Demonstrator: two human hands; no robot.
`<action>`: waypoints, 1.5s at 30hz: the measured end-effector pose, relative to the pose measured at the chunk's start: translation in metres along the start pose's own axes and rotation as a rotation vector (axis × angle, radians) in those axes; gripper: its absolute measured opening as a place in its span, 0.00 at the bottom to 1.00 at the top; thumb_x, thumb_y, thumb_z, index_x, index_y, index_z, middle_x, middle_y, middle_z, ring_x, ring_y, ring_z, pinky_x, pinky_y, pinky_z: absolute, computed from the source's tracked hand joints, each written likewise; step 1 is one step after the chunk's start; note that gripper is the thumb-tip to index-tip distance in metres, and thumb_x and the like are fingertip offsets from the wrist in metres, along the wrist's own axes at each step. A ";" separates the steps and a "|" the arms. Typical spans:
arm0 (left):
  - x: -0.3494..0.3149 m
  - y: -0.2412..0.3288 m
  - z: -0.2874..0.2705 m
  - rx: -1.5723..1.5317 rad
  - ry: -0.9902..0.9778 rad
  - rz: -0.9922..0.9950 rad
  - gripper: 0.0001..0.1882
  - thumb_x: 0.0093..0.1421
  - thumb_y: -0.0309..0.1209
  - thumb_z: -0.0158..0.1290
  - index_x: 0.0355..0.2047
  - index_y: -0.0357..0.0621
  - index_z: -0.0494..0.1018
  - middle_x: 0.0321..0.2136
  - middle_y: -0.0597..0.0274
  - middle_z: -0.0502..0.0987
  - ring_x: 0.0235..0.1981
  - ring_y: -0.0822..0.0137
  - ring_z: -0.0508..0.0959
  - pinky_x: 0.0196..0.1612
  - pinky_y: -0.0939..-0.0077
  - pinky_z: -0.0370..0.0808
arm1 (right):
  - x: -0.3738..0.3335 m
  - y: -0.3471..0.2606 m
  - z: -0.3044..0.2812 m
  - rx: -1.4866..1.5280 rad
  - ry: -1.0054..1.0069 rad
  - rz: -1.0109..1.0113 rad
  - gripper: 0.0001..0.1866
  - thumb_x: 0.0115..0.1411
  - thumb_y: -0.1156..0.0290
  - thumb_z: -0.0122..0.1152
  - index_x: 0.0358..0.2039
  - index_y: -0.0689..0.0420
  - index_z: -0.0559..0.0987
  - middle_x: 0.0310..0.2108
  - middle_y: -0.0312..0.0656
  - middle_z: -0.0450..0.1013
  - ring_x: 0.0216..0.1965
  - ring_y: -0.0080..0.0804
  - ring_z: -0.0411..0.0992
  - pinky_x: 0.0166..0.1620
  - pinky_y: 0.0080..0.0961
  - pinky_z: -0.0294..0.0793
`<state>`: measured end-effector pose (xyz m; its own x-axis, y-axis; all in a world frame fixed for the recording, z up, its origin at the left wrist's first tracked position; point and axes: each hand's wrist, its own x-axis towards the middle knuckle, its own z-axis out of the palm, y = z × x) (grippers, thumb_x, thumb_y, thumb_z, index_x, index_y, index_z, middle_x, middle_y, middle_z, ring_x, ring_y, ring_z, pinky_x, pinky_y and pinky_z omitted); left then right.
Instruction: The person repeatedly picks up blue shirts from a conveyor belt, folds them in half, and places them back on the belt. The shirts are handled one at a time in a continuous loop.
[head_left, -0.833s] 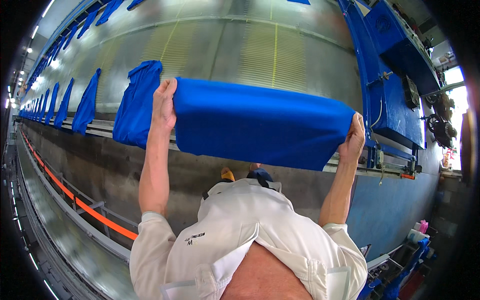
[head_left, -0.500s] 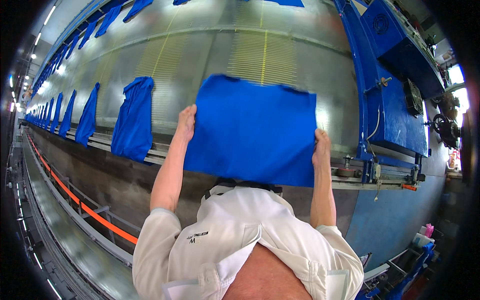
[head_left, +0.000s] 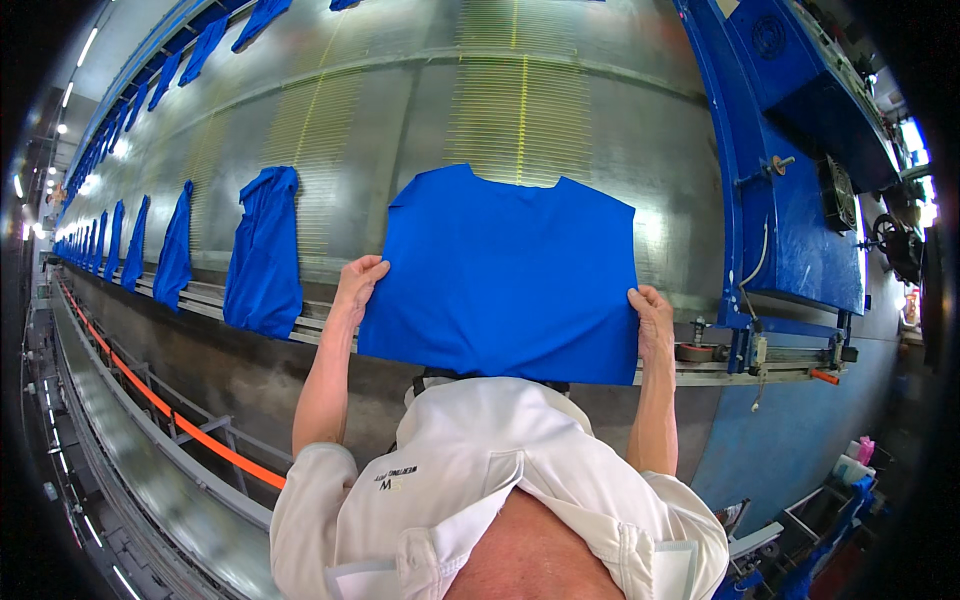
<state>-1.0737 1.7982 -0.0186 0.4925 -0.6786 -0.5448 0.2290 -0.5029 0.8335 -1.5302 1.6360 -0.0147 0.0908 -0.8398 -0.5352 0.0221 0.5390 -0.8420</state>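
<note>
Now raised flat against the metal wall point(head_left: 300, 130): blue shirt point(head_left: 505, 275), left hand point(head_left: 357, 290) and right hand point(head_left: 652, 322) pinching its lower edges, keeping it spread.

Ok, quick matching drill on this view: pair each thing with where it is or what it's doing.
Things:
1. left hand
2. right hand
3. spread blue shirt
4. hanging blue shirt

States:
a. hangs bunched further along the rail, to the left
b. held flat against the metal wall
c. grips the spread shirt's left edge
d. grips the spread shirt's lower right corner

Pairs: 1-c, 2-d, 3-b, 4-a
</note>
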 end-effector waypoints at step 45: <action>0.085 -0.006 0.012 -0.138 0.176 0.188 0.08 0.62 0.31 0.56 0.37 0.38 0.75 0.28 0.71 0.75 0.29 0.82 0.71 0.33 0.87 0.67 | 0.073 0.000 0.025 0.043 0.277 -0.153 0.09 0.59 0.69 0.64 0.34 0.61 0.78 0.28 0.34 0.74 0.28 0.19 0.68 0.34 0.17 0.68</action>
<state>-1.0434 1.7370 -0.0710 0.6725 -0.6436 -0.3653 0.2262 -0.2912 0.9295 -1.4983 1.5765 -0.0520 -0.1913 -0.8937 -0.4059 0.0575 0.4026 -0.9136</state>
